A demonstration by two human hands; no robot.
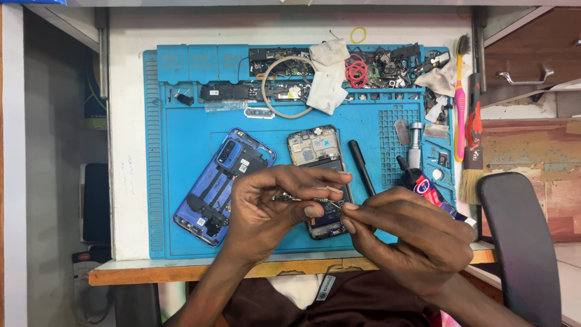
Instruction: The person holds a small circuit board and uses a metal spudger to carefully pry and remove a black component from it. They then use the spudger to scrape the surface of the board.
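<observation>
Head view: left hand (272,206) and right hand (411,236) pinch a small part (308,198) beside red-labelled glue tube (431,192).

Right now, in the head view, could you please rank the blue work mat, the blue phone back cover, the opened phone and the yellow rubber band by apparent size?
1. Blue work mat
2. Blue phone back cover
3. Opened phone, partly hidden by the hands, so its place against the cover is unsure
4. Yellow rubber band

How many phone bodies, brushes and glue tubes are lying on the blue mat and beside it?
Opened phone bodies: 2 (blue rear shell, dark chassis)
Brushes: 2 (pink toothbrush, paintbrush)
Glue tubes: 1 (black and red tube)
Total: 5
</observation>
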